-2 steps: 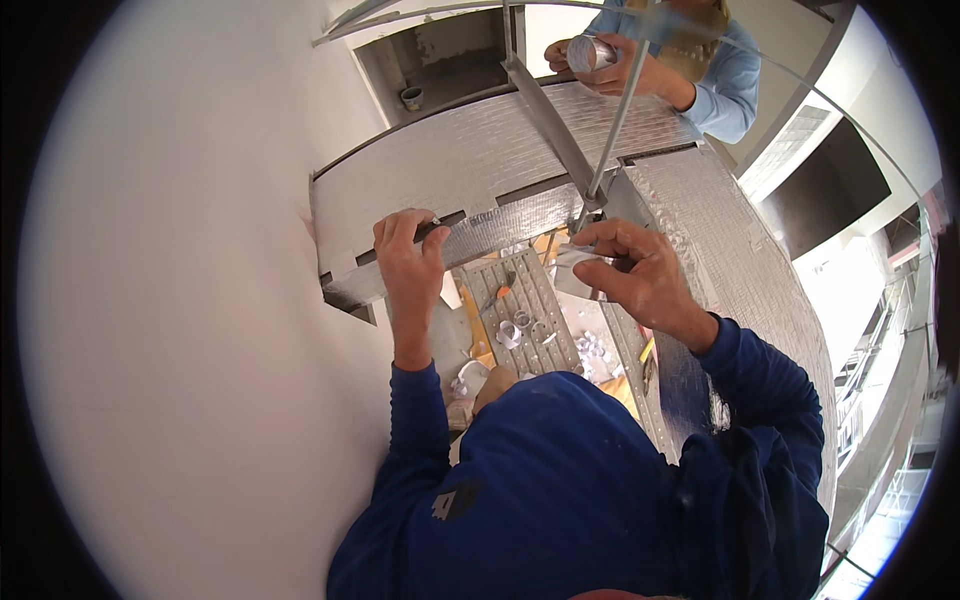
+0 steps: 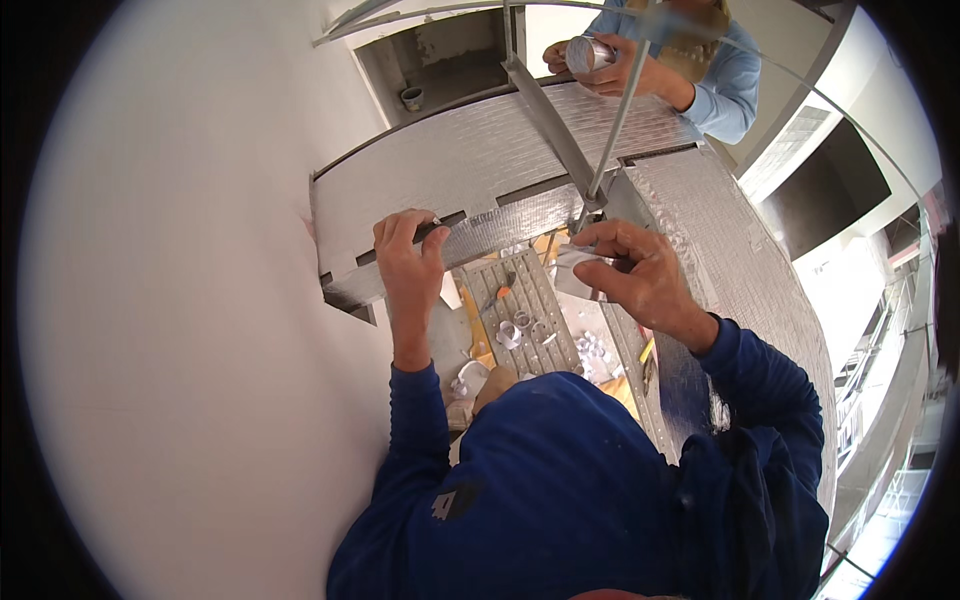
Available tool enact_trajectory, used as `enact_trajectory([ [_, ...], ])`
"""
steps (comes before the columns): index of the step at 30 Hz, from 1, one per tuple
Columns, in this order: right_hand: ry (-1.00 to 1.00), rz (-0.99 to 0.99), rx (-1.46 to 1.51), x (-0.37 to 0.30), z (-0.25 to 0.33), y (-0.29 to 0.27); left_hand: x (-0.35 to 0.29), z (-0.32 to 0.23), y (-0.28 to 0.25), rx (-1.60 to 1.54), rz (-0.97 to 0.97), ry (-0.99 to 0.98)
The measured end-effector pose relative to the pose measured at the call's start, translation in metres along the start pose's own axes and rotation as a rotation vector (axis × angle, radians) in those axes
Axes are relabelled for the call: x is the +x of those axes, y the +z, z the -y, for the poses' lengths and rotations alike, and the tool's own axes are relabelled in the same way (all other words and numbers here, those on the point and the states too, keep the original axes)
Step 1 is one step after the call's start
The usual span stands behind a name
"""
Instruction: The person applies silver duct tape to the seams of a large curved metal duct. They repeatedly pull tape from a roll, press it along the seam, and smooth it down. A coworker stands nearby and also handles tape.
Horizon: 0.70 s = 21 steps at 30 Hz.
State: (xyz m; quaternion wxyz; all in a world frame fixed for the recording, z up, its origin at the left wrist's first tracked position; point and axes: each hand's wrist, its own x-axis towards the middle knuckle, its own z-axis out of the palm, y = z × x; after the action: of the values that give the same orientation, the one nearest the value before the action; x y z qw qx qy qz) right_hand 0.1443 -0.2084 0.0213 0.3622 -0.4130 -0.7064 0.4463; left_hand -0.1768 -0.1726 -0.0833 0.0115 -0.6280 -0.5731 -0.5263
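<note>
White wall (image 2: 200, 300) fills left. Foil-clad duct (image 2: 420, 165) crosses scene to its right. Co-worker (image 2: 728, 100) stands far right, beyond duct. Plank (image 2: 535, 285) lies lower down, on duct's near side. Metal bar (image 2: 550, 125) reaches over duct. Left hand (image 2: 408, 258) at duct's near edge, thumb close to fingers; cannot tell if it holds anything. Right hand (image 2: 645, 280) narrow, pinching. Silver roll (image 2: 589, 55) with co-worker. Foil piece (image 2: 574, 272) in right hand's pinch, near bar's near end.

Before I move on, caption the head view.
Left hand at foil-covered duct, right hand holding silvery strip; person opposite holds silver roll.
</note>
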Motion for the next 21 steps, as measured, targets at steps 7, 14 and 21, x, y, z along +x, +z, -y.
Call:
enact_trajectory([
  [7, 0.020, 0.005, 0.062, 0.001, -0.007, 0.003, 0.001, 0.003, -0.002, -0.027, 0.024, 0.020],
  [14, 0.015, 0.026, 0.066, 0.000, -0.006, 0.002, -0.002, 0.003, 0.004, 0.067, -0.013, 0.114],
  [21, -0.010, 0.020, 0.004, 0.001, -0.006, 0.002, -0.004, 0.003, 0.011, 0.079, -0.071, 0.121],
])
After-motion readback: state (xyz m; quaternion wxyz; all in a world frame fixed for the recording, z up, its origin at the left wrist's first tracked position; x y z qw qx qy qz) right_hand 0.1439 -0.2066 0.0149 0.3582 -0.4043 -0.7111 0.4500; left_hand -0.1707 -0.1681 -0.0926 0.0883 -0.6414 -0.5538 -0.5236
